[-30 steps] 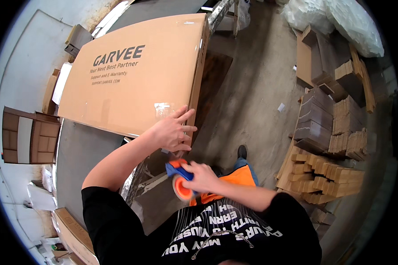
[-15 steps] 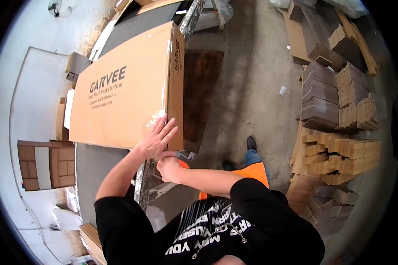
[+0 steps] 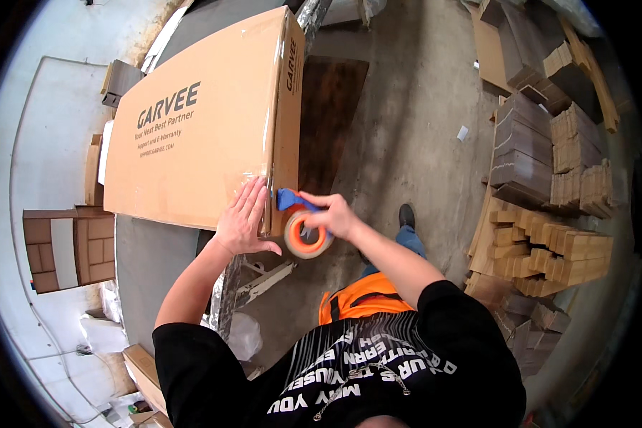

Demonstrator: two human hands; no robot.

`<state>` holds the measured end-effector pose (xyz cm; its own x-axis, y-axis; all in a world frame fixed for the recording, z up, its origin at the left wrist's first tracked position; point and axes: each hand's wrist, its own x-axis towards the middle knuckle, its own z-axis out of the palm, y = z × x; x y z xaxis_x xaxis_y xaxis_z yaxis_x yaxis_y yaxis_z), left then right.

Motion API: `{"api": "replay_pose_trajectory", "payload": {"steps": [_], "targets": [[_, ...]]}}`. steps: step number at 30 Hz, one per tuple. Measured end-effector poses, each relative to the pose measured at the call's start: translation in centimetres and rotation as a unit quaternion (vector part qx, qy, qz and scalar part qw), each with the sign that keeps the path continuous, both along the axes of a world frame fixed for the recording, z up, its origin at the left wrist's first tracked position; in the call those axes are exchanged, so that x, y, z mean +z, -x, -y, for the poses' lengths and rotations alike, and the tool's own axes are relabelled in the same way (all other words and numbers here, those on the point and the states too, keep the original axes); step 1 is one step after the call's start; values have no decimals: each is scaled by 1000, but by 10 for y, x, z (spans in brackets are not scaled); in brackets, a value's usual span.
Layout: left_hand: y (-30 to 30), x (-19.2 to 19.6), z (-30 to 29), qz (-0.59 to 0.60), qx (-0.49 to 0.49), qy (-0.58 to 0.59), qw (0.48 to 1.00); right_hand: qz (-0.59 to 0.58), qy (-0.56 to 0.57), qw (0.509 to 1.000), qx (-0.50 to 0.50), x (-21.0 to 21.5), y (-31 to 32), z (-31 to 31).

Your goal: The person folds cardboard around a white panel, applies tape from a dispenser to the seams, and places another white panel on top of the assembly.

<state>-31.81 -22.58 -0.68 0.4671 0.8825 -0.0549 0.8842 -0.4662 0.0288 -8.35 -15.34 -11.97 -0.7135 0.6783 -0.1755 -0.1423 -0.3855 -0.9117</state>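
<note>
Right hand [image 3: 333, 216] has moved up beside box [image 3: 207, 132], gripping tape gun [image 3: 295, 227]; I see left hand [image 3: 241, 222] flat on box, thumb out.

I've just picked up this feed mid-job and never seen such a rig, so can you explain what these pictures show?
There is no machine: these are a person's two bare hands. The view comes from a wide fisheye camera on the person's head, looking down, so straight edges bend near the rim. Picture left is the person's left.

A large cardboard box lies on a dark grey table. The left hand rests on the box's near corner, fingers extended. The right hand holds a blue-and-orange tape dispenser by the box's narrow side. Wooden bars are stacked at right.
</note>
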Motion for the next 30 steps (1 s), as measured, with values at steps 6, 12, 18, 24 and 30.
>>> {"api": "replay_pose_trajectory", "payload": {"steps": [6, 12, 18, 24, 30], "targets": [[6, -3, 5, -25, 5, 48, 999, 58, -160, 985, 25, -13, 0, 109], [1, -7, 5, -28, 1, 37, 999, 216, -430, 853, 203, 14, 94, 112], [10, -11, 14, 0, -3, 29, 1000, 119, -89, 957, 248, -37, -14, 78], [6, -4, 11, -38, -25, 19, 999, -32, 108, 994, -2, -49, -34, -5], [5, 1, 14, -49, -12, 73, 996, 0, 44, 993, 110, -63, -9, 98]]}}
